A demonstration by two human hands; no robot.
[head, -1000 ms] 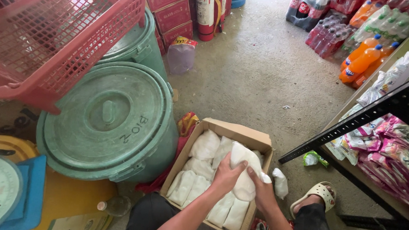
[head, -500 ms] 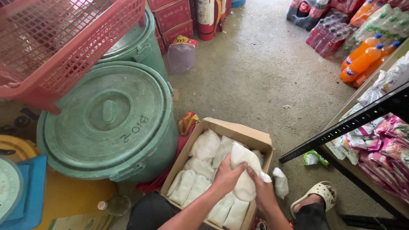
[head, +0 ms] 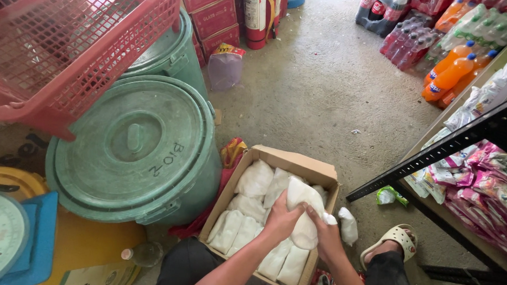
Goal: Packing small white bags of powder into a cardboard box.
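Together our left hand (head: 282, 219) and right hand (head: 326, 237) clasp one white bag (head: 304, 210) over the box (head: 298, 161); better grip below, lest it slip.

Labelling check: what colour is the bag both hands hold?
White bag, clearest in the head view.

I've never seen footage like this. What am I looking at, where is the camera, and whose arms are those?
No machine here: a person wears one camera on the head, looking down at their own bare arms. The left hand and right hand together grip a white filled plastic bag over an open cardboard box packed with similar white bags. The box sits on a concrete floor. Beside it stand green lidded bins, with a red basket above them. At the right are soft drink bottles and a dark metal shelf. A sandalled foot shows below.
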